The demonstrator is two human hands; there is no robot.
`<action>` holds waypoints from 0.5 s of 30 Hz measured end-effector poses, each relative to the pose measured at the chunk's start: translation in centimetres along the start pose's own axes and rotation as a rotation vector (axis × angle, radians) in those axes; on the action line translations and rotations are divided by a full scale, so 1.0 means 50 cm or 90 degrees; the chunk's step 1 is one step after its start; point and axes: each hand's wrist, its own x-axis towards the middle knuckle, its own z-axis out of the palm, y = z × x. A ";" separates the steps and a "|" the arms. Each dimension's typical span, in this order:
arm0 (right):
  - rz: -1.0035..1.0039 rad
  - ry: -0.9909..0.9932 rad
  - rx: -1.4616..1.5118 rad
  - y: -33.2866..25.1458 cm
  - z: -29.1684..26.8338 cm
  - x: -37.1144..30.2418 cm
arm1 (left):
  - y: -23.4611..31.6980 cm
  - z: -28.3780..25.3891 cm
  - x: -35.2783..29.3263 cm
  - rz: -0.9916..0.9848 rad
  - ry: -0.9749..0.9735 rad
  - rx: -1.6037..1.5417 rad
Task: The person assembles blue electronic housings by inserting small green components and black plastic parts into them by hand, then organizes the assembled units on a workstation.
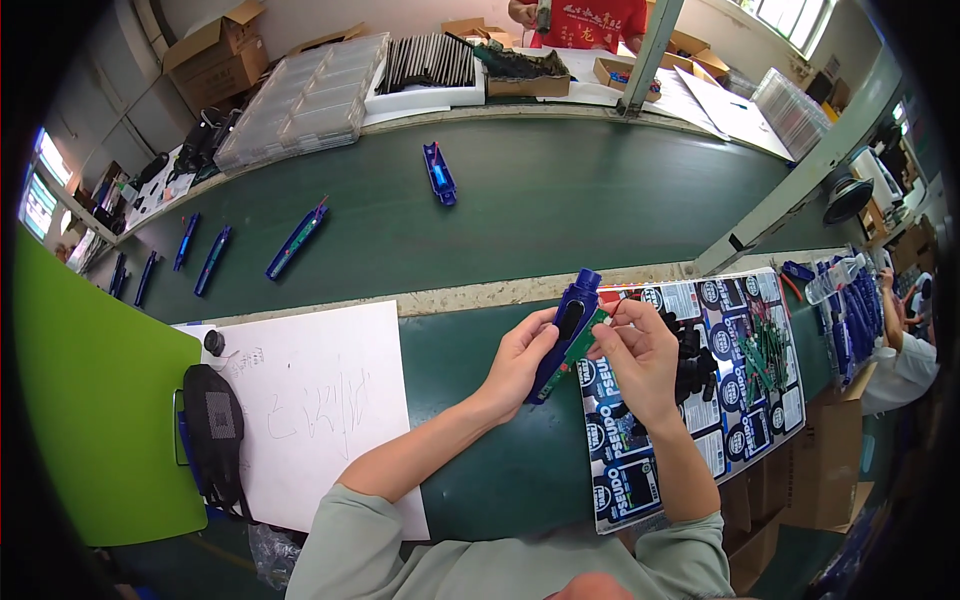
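My left hand (515, 368) is wrapped round a long blue plastic housing (584, 284), tilted with its narrow end away from me. A dark oval part shows on the housing. Along its right side lies a slim green circuit board (580, 348). My right hand (642, 358) pinches near the board's upper end, where a thin red wire shows by the fingertips. How far the board sits inside the housing I cannot tell. Just right of that hand is a pile of small black parts (693, 368), and beyond it a heap of green circuit boards (763, 352).
A printed sheet (625, 495) lies under the parts. Left is white paper (310, 400) with a black pouch (212, 430) beside it. Several blue housings, one a half-shell (439, 175), rest on the green belt (600, 200). A metal post (790, 205) rises right. Other people work across and far right.
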 end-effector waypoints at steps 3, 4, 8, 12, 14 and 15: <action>-0.043 0.003 -0.033 -0.002 0.016 -0.005 | -0.006 -0.006 0.002 0.017 -0.006 0.008; -0.042 0.004 -0.033 0.003 0.015 -0.006 | -0.006 -0.007 0.001 0.028 -0.015 0.010; -0.055 0.007 -0.067 0.023 0.016 -0.007 | -0.001 -0.004 -0.002 0.018 -0.025 0.009; -0.033 -0.037 -0.100 0.020 0.012 -0.008 | 0.000 -0.005 -0.002 0.026 -0.038 0.009; -0.016 -0.041 -0.095 0.014 0.011 -0.002 | 0.003 -0.003 -0.002 0.028 -0.042 0.012; 0.000 -0.044 -0.090 0.011 0.009 0.001 | 0.006 0.001 -0.002 0.029 -0.032 0.004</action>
